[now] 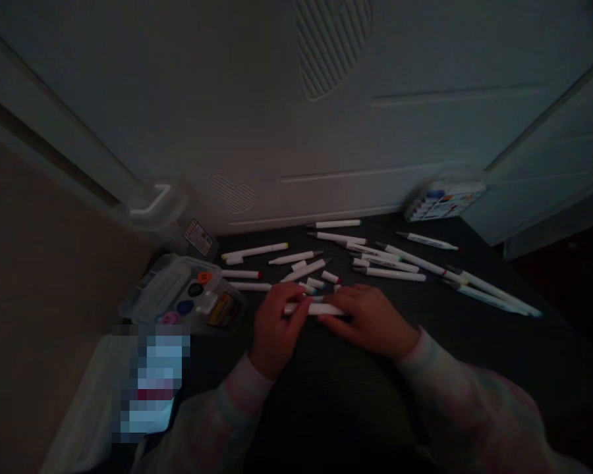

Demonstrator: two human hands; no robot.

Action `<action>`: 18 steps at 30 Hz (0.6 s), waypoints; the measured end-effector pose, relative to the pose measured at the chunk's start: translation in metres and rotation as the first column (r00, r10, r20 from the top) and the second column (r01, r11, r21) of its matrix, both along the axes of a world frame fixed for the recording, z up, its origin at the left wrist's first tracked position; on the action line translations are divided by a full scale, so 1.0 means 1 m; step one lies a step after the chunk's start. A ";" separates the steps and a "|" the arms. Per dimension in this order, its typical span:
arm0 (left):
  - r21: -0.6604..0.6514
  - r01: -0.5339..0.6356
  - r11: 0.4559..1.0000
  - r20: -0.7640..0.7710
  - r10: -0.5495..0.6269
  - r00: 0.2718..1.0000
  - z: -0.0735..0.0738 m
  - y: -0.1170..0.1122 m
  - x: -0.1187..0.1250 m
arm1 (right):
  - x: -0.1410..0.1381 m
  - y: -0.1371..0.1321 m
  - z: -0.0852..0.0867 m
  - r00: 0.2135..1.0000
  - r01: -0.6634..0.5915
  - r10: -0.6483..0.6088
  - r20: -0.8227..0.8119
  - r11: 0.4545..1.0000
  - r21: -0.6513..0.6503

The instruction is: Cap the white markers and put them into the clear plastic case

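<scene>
Between my two hands lies a white marker [321, 309], held level above the dark table. My left hand [277, 327] grips its left end with thumb and fingers. On the right part of the marker, my right hand [368, 318] closes with its fingers over the barrel. Just beyond the hands are small loose caps, among them a red-ended cap [331, 277] and a blue-ended cap [316, 283]. Several more white markers are strewn behind and to the right, such as an uncapped marker [304, 270] and a marker [394, 274] with a grey tip.
To the left sits a clear plastic box [178, 296] with coloured round pieces, and a clear container [170, 214] stands behind it. A lit phone [153, 382], blurred out, lies at the near left. A case of markers [447, 197] leans on the white panel [257, 99] at the back.
</scene>
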State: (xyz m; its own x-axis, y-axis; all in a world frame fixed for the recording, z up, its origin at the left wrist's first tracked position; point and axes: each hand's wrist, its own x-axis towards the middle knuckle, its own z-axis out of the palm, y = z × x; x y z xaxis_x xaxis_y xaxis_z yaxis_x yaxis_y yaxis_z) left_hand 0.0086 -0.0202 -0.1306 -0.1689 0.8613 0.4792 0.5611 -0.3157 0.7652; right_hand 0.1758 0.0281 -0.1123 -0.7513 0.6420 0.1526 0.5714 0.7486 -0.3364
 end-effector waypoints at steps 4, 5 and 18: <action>-0.066 0.014 0.998 0.125 -0.006 0.992 0.000 -0.009 0.007 | -0.004 -0.008 0.000 0.998 -0.030 0.030 0.056 1.000 -0.004; -0.089 0.005 0.996 0.193 0.012 0.981 -0.001 -0.011 0.009 | -0.005 -0.009 0.000 0.997 -0.032 0.032 0.071 0.999 0.008; -0.130 -0.015 0.991 0.497 0.079 0.864 -0.010 -0.015 0.017 | -0.010 -0.015 0.002 0.996 -0.037 0.031 0.088 0.997 0.068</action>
